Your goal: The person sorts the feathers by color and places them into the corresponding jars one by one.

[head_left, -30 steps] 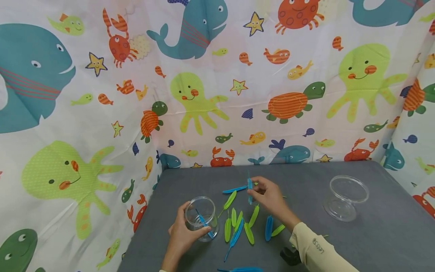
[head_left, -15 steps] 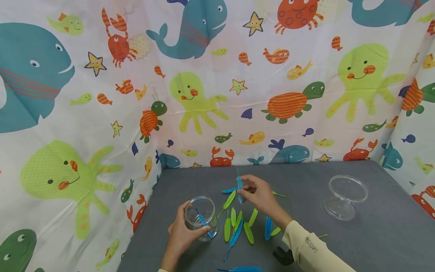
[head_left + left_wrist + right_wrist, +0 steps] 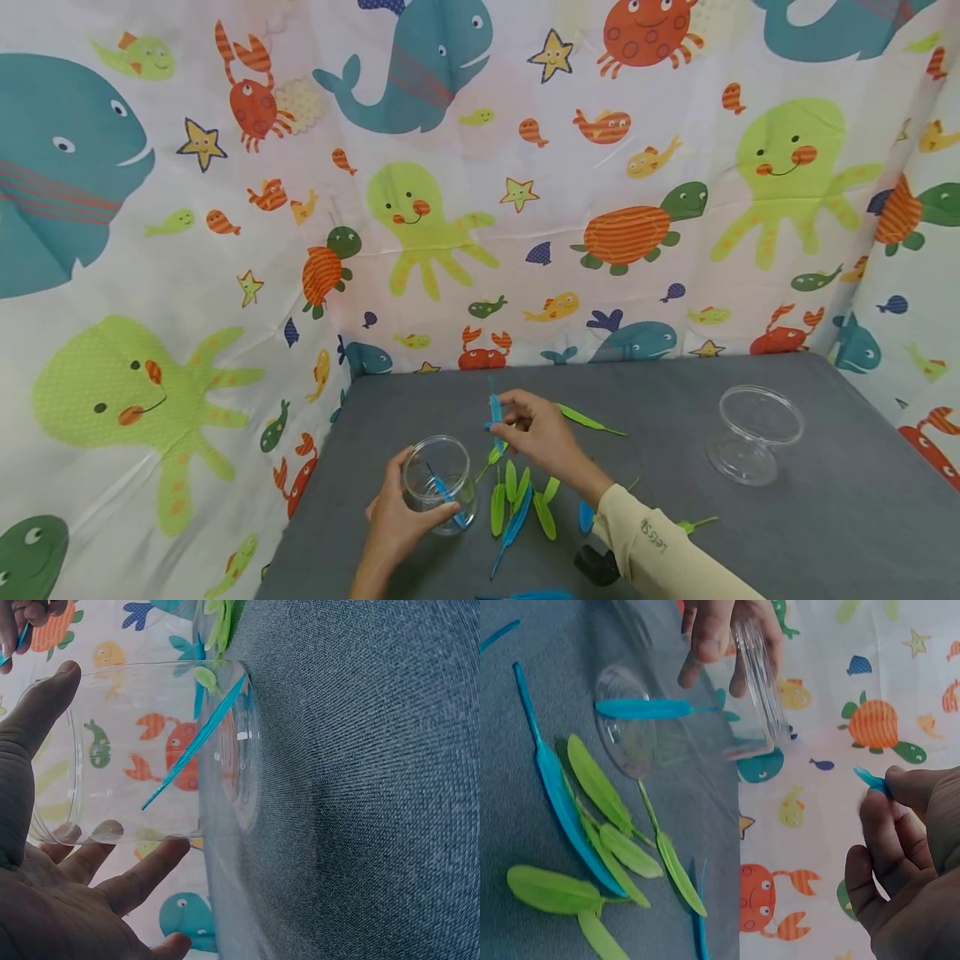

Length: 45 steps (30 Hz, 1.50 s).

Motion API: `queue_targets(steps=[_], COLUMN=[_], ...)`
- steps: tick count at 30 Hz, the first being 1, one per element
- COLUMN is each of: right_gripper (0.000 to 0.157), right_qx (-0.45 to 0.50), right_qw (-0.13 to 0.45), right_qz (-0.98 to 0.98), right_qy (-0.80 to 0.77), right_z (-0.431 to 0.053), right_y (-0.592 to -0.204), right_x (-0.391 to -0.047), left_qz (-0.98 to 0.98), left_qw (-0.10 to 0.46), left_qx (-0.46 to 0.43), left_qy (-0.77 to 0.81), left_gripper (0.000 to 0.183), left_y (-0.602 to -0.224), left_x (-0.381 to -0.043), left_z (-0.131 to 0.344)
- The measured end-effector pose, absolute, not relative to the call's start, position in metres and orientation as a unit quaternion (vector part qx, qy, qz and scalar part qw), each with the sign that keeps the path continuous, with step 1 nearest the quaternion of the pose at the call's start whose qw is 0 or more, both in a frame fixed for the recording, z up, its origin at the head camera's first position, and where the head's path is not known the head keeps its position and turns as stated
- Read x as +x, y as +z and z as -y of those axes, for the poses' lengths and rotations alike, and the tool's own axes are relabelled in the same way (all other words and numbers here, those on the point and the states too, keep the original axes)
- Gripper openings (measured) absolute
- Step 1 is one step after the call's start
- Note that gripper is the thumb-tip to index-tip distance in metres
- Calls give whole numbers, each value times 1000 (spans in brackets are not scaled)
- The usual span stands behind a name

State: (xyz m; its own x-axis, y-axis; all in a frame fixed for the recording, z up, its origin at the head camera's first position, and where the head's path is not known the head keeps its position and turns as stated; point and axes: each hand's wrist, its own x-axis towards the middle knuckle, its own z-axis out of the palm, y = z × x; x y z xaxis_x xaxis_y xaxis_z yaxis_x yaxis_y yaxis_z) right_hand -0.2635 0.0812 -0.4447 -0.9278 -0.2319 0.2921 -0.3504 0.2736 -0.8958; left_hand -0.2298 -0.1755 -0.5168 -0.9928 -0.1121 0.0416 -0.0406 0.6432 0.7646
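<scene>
My left hand (image 3: 397, 521) holds a clear jar (image 3: 468, 493) on the grey cloth, thumb on the near side and fingers round the other. Inside the jar a blue feather (image 3: 196, 744) leans at a slant against the wall. Between thumb and fingertips, my right hand (image 3: 546, 437) pinches another blue feather (image 3: 496, 412) upright, above the table and to the right of the jar's mouth. Green feathers (image 3: 598, 776) and a blue feather (image 3: 513, 529) lie loosely together right of the jar. The sleeve partly covers a further blue feather (image 3: 586, 517).
A clear flared dish (image 3: 761, 415) stands at the right. One green feather (image 3: 588, 418) lies behind the right hand, and blue feathers (image 3: 536, 596) lie at the front edge. Near the right sleeve is a black object (image 3: 596, 567). A sea-animal curtain (image 3: 450, 333) hangs behind the table.
The right hand has moved left toward the jar with the blue feather, uncovering a green feather behind it. The left hand and jar stay in place; the head view shifts slightly.
</scene>
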Motion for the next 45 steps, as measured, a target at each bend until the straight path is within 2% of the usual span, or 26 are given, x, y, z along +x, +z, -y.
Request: queue_targets(steps=[6, 16, 32, 45], right_gripper=[32, 32, 34, 27], right_qx=[172, 193, 204, 209], right_qw=[58, 29, 18, 27], right_qz=[818, 817, 823, 831], right_qy=[546, 542, 530, 514], right_z=[-64, -42, -30, -19], right_y=[-442, -448, -454, -460], right_x=[-265, -265, -260, -258], left_qz=[906, 904, 905, 905], left_qw=[47, 47, 43, 45], left_qx=[41, 41, 45, 40], left_qy=[-418, -424, -420, -421], left_gripper=[107, 107, 110, 107], left_y=[-516, -521, -525, -524], left_x=[-230, -229, -229, -231], left_z=[177, 179, 178, 178])
